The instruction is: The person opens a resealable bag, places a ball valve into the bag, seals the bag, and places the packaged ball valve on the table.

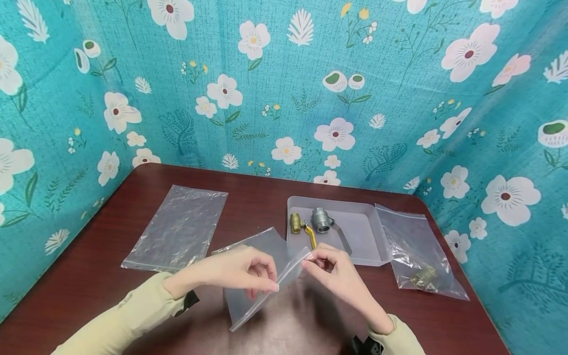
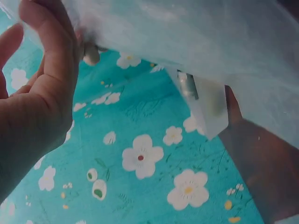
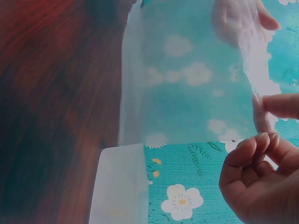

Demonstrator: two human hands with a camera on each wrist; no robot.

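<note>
Pinching a filmy plastic bag [image 3: 187, 88]: right hand [image 1: 340, 276]; whether left hand [image 1: 241, 268] grips is unclear.

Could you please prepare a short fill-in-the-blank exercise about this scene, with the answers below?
Of the clear bags, the right hand pinches the ____ one.
The tray holds ____ valves.
The brass valve has a ____ handle.
A bag holding a brass-coloured part lies at the tray's ____ side.
Missing words: middle; two; yellow; right.
</note>
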